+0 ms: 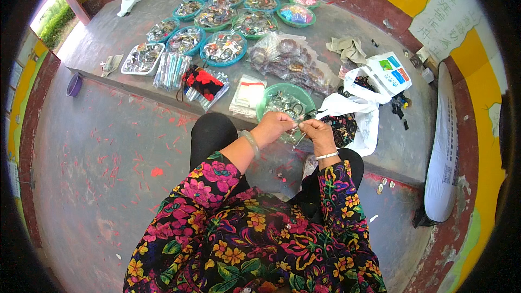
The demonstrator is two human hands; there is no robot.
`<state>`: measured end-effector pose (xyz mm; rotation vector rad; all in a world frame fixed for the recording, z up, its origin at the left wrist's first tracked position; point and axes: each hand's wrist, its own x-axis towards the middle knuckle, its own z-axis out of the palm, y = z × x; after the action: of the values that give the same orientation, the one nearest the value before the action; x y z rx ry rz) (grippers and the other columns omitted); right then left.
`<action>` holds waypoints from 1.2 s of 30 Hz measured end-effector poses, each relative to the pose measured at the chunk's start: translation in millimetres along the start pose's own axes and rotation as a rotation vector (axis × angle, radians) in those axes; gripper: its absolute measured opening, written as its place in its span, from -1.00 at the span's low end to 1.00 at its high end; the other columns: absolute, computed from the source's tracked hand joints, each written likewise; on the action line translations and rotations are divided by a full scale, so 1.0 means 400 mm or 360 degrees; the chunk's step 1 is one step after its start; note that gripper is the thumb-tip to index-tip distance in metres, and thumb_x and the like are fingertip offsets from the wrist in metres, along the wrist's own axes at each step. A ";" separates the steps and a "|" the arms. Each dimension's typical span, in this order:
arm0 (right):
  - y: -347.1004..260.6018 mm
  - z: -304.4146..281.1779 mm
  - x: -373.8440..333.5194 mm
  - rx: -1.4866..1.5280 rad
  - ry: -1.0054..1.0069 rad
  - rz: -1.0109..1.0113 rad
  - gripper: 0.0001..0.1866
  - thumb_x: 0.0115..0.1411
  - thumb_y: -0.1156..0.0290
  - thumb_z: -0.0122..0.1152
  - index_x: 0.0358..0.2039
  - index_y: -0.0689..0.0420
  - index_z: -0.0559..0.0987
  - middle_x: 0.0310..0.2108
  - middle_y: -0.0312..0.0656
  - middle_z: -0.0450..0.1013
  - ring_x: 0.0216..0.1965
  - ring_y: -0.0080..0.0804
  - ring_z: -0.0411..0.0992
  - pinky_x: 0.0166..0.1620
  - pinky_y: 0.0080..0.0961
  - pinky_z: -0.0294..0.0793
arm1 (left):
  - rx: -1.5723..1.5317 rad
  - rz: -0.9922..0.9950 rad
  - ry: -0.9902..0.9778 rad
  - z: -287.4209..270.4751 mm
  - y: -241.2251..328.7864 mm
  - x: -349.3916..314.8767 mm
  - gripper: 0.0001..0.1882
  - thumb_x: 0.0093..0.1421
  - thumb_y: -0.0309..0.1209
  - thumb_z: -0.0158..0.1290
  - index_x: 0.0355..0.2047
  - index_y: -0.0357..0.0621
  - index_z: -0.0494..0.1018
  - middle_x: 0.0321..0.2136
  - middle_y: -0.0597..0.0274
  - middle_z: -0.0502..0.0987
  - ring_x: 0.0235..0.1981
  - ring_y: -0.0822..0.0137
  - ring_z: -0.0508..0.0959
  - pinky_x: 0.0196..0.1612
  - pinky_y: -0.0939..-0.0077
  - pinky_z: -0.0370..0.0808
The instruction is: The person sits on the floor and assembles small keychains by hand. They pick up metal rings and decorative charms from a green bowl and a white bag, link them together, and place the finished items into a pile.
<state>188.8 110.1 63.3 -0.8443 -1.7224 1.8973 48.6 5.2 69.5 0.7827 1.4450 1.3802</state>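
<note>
- Scanning big to small. Bare grey concrete ledge [130,27] carries the lot. Largest load: clear plastic bags of brownish round pieces [293,59], about mid-ledge.
- Right side?
- White plastic bag with coloured print [392,76], mouth open. Second white plastic bag [368,138] in front, nearer the person, dark patterned stuff [342,130] inside.
- Containers?
- Teal and green round plastic baskets [222,64] clustered toward the back, loaded with small mixed goods. White rectangular plastic tray [140,72] just left of the nearest ones. Green round plastic basin [264,97] closest to the person, silvery and dark bits inside.
- Left of the basin?
- White flat packets [247,96] just beside it. Past those, a red-and-black patterned cloth pouch [202,82].
- Hands?
- Left hand [275,127] and right hand [320,133] nearly meet over the basin's near edge. Thumb and fingertips pinched together on each, both clamped on one piece.
- Which?
- Small thin item [297,125], between the two sets of fingertips. Too tiny to identify; colour and material unclear.
</note>
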 end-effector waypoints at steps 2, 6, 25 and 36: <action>-0.007 -0.005 -0.004 0.0106 0.0026 0.0027 -0.89 0.02 0.45 0.18 -0.48 0.22 0.55 -0.62 -0.40 0.39 -0.62 -0.73 0.23 -0.53 -0.77 0.19 | -0.0072 -0.0007 -0.0051 0.005 0.009 -0.004 -0.85 0.03 -0.41 0.10 -0.45 -0.27 0.48 -0.55 0.37 0.47 -0.52 0.58 0.38 -0.41 0.71 0.32; -0.027 0.008 -0.013 0.0316 0.0161 -0.0007 -0.90 0.02 0.48 0.18 -0.50 0.25 0.54 -0.63 -0.36 0.40 -0.63 -0.67 0.27 -0.53 -0.74 0.22 | -0.0101 -0.0084 -0.0272 0.007 0.000 -0.001 -0.85 0.03 -0.44 0.09 -0.40 -0.26 0.47 -0.51 0.34 0.49 -0.46 0.57 0.40 -0.32 0.69 0.32; -0.033 -0.007 -0.007 0.0611 0.0147 0.0123 -0.80 0.00 0.39 0.23 -0.38 0.23 0.53 -0.53 -0.33 0.44 -0.55 -0.63 0.33 -0.44 -0.71 0.27 | -0.0126 -0.0162 -0.0372 0.001 0.000 -0.002 -0.85 -0.02 -0.52 0.09 -0.39 -0.29 0.50 -0.48 0.27 0.53 -0.44 0.51 0.48 -0.31 0.66 0.39; -0.025 -0.006 -0.013 0.0680 0.0122 0.0186 -0.84 0.02 0.47 0.18 -0.42 0.32 0.53 -0.49 -0.21 0.48 -0.52 -0.57 0.37 -0.41 -0.67 0.33 | 0.0047 -0.0183 -0.0384 0.017 0.000 -0.008 -0.89 -0.03 -0.51 0.11 -0.46 -0.29 0.49 -0.53 0.26 0.52 -0.50 0.50 0.49 -0.41 0.66 0.42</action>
<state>193.5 109.4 73.8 -0.8470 -1.1785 2.1683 56.0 4.7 70.7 0.8409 1.3033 1.1382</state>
